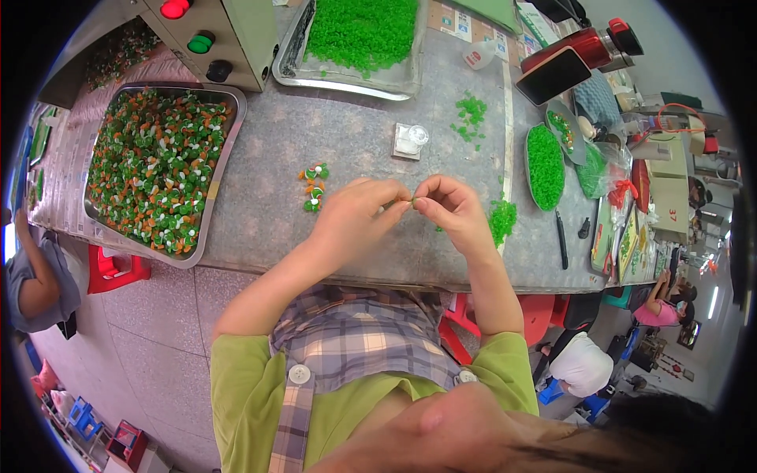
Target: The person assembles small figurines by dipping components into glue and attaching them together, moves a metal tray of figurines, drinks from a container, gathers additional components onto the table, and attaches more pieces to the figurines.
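Over the near part of the grey table [347, 260], my left hand [355, 209] and my right hand [457, 211] meet fingertip to fingertip. Both are closed in a pinch around a tiny piece, mostly hidden by the fingers; its kind cannot be made out. Left of my left hand lie several small green, orange and white pieces [314, 189]. Close by my right hand is a loose heap of small bright green pieces [502, 221]. Beyond the hands stands a small whitish square block [408, 142] with a clear round part on it.
A metal tray [211, 206] of mixed green, orange and white pieces stands at left, beside a machine box [251, 39] with buttons. Another tray [347, 82] holds green pieces. Rightward are an oval dish [531, 169], a black pen-like tool [562, 240], a phone [554, 76] and a red flask [579, 46].
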